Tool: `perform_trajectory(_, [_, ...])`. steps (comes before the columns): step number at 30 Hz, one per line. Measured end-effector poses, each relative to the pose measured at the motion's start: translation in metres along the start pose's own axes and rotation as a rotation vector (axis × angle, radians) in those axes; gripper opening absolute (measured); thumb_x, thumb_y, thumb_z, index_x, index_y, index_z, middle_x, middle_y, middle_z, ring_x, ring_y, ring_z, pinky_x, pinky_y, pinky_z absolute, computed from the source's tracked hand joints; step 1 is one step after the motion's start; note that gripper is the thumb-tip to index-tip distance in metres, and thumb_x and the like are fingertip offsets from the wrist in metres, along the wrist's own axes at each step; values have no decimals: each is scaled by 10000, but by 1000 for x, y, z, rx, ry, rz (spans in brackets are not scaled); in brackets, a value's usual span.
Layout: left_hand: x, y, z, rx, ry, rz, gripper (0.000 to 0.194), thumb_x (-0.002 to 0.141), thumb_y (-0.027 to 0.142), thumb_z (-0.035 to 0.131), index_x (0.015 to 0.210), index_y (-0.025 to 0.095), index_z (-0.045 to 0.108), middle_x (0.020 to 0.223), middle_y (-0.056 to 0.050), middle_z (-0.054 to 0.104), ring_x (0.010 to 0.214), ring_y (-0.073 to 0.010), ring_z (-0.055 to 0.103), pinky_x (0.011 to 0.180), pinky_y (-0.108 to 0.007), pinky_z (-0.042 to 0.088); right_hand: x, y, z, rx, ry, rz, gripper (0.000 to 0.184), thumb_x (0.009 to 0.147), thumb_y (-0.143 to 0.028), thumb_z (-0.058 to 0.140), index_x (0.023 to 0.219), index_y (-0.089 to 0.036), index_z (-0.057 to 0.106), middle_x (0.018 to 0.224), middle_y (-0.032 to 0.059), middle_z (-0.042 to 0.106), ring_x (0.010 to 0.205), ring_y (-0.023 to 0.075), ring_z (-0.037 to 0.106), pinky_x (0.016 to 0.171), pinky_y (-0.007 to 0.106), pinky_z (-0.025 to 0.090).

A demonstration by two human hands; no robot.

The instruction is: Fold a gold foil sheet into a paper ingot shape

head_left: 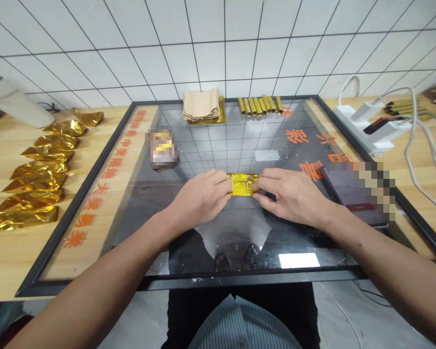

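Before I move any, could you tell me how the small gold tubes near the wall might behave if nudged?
The gold tubes look round and lie on their sides, so they would probably roll. The glossy glass panel likely offers little grip.

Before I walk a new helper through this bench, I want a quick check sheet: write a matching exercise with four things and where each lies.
Things:
1. Brown paper stack
2. Phone
3. Small gold foil piece
4. Row of crumpled gold foils

Places:
A. Between the left hand and right hand
B. On the wood, left of the black-framed panel
C. On the panel's right side
D. At the panel's far edge

Pairs: 1-D, 2-C, 3-A, 4-B
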State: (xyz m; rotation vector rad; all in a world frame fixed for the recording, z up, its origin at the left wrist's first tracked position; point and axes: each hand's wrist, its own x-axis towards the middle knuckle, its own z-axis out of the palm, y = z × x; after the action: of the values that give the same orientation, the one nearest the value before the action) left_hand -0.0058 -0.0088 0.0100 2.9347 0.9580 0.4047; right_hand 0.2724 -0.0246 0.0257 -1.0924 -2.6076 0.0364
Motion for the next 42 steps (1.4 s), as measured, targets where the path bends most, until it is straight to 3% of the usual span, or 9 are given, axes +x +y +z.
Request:
perform_trajectory(8, [-1, 4, 3, 101, 13, 56, 319, 1134, 222, 440, 1019, 164, 732, 1042, -81, 692, 912, -228, 607, 794, -374, 502, -1, 1, 2, -64, -7, -76, 237, 1079, -320, 601, 1044, -179, 789, 938, 57, 697, 807, 197, 641, 705, 329, 415])
perform_trajectory(15, [-1, 4, 4, 139, 1, 67, 347, 1142, 197, 417, 1008, 152, 733, 1014, -88, 689, 894, -228, 600, 802, -379, 500, 0, 0, 2, -45, -7, -48, 226, 1070, -251, 578, 1038, -190, 793, 939, 61, 709, 815, 196, 648, 699, 318, 424])
perform_trajectory(25, [-1, 5, 7, 69, 66, 28, 346, 1153, 229, 416, 1015, 150, 724, 1029, -91, 699, 963, -230, 647, 879, -384, 554, -1, -1, 0, -59, -7, -11, 227, 1068, -337, 615, 1065, -168, 768, 963, 73, 722, 841, 216, 674, 691, 326, 433])
perform_trajectory(35, [0, 7, 7, 135, 16, 49, 345, 1141, 198, 412, 963, 154, 705, 999, -89, 685, 905, -230, 600, 824, -386, 516, -1, -2, 7, -171, 1, -46, 272, 1101, -279, 528, 977, -186, 751, 914, 67, 714, 807, 209, 647, 694, 347, 407])
perform_trajectory(42, [1, 12, 7, 284, 2, 100, 357, 1109, 108, 383, 902, 161, 668, 929, -79, 660, 812, -223, 543, 738, -381, 453, -1, -3, 5, -73, -3, -8, 287, 1117, -268, 503, 1055, -181, 769, 990, 77, 741, 879, 213, 694, 709, 339, 443])
